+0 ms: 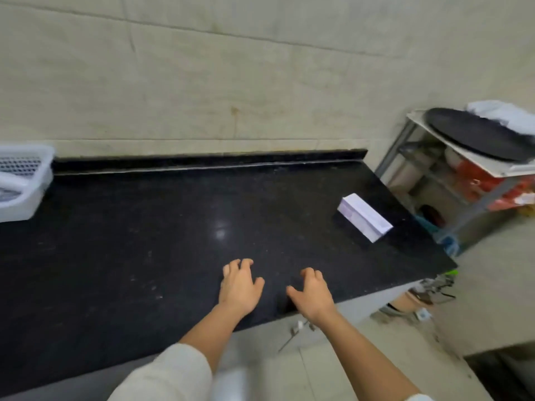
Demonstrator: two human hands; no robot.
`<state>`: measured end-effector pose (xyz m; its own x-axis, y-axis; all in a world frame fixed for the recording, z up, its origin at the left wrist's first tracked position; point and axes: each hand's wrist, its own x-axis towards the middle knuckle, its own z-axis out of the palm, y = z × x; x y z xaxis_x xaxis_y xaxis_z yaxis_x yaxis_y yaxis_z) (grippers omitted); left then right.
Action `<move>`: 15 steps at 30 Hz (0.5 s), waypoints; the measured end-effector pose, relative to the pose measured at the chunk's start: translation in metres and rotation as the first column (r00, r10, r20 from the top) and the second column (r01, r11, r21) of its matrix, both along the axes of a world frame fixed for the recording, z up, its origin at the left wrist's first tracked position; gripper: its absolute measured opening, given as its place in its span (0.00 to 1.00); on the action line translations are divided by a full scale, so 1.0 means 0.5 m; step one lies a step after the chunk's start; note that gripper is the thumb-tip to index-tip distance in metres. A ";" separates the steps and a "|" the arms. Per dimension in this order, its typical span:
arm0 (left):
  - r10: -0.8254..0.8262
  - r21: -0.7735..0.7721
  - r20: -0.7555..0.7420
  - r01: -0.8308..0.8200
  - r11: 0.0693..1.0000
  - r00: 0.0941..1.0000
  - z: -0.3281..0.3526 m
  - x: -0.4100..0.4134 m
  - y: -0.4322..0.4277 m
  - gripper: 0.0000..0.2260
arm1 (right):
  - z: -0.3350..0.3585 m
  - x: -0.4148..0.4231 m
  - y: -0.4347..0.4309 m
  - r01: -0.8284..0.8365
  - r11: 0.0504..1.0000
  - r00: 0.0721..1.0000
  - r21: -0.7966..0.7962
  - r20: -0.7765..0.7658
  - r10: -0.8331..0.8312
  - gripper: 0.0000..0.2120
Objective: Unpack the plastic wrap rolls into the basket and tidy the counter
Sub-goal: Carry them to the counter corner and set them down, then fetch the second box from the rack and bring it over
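— Two hands are over the black bench (pixel 144 241), near its front edge. Do you see them?

— Yes. The left hand (pixel 238 287) is a bit further in. The right hand (pixel 312 296) is just beside it, closer to the front edge. They do not touch each other.

— Is either one holding something?

— No. Each grip is loose, with the fingers spread and bent a little. Both have nothing in them.

— Where is the white box (pixel 364 219)?

— It lies flat near the right edge of the bench, well apart from the hands. It is long and turned at a slant.

— And the basket (pixel 23 183)?

— It is white with little holes, and it sits at the far left, by the back edge. Part of it is cut off, so I cannot tell what is in it.

— What is past the right edge?

— A metal rack (pixel 428 180) with a round black pan (pixel 477 134) on top. A white cloth (pixel 503 114) lies on the pan.
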<state>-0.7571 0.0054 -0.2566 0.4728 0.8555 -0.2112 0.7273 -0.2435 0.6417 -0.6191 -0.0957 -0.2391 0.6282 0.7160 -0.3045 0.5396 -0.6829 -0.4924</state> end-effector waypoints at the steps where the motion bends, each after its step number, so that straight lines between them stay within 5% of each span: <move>1: -0.028 0.005 -0.007 0.028 1.000 1.000 0.003 0.043 -0.019 0.22 | 0.002 0.039 -0.027 0.026 1.000 1.000 -0.015 0.005 -0.025 0.26; 9: -0.151 0.032 -0.072 0.153 0.988 0.986 -0.009 0.307 -0.055 0.23 | 0.015 0.307 -0.088 0.083 0.996 0.993 -0.016 0.080 -0.082 0.26; 15: -0.129 0.059 -0.132 0.137 0.989 0.983 -0.055 0.475 -0.006 0.26 | 0.032 0.501 -0.015 0.010 0.999 0.959 0.030 0.284 -0.018 0.25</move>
